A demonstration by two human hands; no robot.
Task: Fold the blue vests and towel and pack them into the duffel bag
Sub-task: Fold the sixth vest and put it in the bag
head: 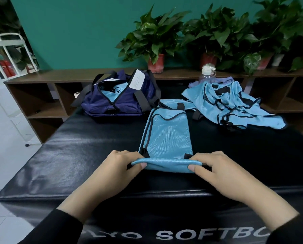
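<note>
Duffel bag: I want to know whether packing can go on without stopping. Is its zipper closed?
No. The duffel bag lies unzipped on the black mat, with blue fabric showing through the opening.

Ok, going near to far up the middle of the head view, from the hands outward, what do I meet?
Hands, left and right, pinching the near edge of the folded vest → pile of unfolded vests → water bottle → potted plants on the wooden shelf.

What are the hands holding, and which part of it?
Both hands, left and right, pinch the blue vest by the two ends of its rolled near edge.
</note>
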